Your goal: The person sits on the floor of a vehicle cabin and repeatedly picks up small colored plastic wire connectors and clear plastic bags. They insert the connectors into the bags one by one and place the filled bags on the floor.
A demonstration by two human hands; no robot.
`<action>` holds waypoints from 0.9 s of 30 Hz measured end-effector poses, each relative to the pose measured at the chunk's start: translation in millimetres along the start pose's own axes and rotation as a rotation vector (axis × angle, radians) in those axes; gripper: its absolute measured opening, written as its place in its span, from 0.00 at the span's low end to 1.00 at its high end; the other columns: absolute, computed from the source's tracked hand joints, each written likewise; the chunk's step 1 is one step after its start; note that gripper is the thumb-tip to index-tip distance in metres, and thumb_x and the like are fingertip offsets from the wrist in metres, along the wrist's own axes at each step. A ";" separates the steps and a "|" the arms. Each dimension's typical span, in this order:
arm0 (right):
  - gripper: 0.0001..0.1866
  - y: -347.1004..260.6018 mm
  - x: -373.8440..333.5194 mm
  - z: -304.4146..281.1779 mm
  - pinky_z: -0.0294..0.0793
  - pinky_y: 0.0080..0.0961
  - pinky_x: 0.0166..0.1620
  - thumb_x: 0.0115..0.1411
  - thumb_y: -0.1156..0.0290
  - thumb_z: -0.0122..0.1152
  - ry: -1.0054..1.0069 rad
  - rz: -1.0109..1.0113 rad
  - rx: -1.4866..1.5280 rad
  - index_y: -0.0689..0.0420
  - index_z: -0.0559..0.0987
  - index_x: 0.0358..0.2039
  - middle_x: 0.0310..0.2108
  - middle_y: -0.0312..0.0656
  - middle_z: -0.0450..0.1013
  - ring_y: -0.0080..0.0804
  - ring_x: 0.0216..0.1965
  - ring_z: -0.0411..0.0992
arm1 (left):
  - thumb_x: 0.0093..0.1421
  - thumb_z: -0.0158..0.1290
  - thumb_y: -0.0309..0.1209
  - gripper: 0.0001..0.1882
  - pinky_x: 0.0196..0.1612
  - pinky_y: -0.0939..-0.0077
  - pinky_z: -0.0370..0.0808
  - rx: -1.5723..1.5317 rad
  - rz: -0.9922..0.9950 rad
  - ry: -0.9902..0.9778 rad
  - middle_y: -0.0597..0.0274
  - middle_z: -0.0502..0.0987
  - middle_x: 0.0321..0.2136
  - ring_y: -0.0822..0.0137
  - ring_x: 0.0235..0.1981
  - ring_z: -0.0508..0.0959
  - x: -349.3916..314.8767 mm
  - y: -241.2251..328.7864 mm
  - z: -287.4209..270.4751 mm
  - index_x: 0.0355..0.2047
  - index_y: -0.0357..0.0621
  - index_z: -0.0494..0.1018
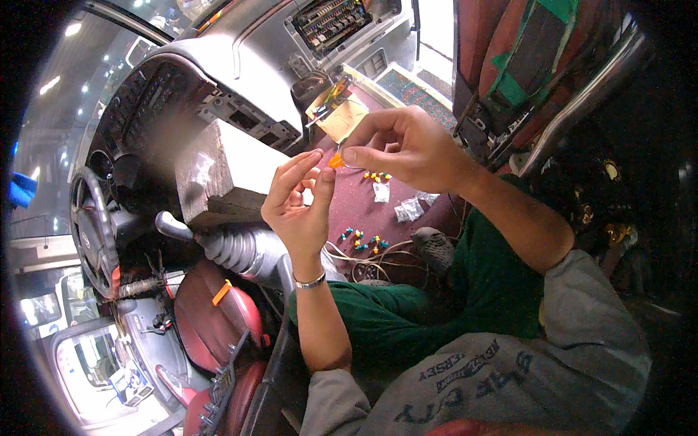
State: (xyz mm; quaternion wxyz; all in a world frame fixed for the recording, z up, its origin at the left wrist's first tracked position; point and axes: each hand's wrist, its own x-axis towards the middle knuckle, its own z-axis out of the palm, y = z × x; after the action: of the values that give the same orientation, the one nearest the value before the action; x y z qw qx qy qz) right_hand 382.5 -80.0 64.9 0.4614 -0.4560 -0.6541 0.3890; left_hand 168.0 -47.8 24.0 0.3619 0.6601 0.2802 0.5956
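Observation:
My right hand is closed in a pinch, thumb against fingertips, on a small orange plastic piece. A thin loop, perhaps a wire, shows beside the pinch. My left hand is raised facing it, thumb and forefinger apart, the tips very close to the orange piece; whether they touch it I cannot tell. On the red floor below lie several small yellow pieces, clear plastic packets and several little teal and yellow pieces.
A wooden block stands left of my hands, beside the gear lever. The steering wheel and a red seat are further left. Ahead are a cardboard box with tools and an opened fuse panel. Cables trail near my shoes.

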 end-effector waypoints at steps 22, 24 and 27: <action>0.10 10.0 -5.5 14.8 0.70 0.16 0.29 0.68 0.66 0.66 -0.065 0.125 0.400 0.61 0.82 0.40 0.32 0.32 0.77 0.14 0.29 0.72 | 0.52 0.71 0.18 0.12 0.34 0.83 0.75 0.090 0.092 -0.005 0.52 0.86 0.39 0.74 0.34 0.82 -3.6 1.8 6.5 0.38 0.40 0.86; 0.10 8.3 -5.5 14.7 0.69 0.16 0.29 0.68 0.66 0.66 -0.067 0.158 0.369 0.60 0.83 0.40 0.32 0.32 0.78 0.15 0.29 0.72 | 0.52 0.71 0.18 0.13 0.34 0.82 0.76 0.113 0.110 -0.009 0.52 0.86 0.39 0.73 0.35 0.83 -4.3 2.5 6.3 0.38 0.41 0.86; 0.10 8.9 -4.7 13.9 0.69 0.16 0.29 0.68 0.66 0.66 -0.074 0.145 0.363 0.60 0.83 0.40 0.32 0.33 0.78 0.15 0.29 0.73 | 0.52 0.71 0.18 0.13 0.36 0.81 0.77 0.204 0.135 -0.037 0.54 0.86 0.38 0.71 0.36 0.84 -2.2 2.9 4.9 0.39 0.41 0.86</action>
State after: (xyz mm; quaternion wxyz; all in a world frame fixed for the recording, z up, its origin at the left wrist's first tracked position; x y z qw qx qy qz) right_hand 372.0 -83.2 51.7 0.4824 -0.3966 -0.5553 0.5493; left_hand 172.4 -52.0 25.0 0.2572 0.7217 0.2874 0.5748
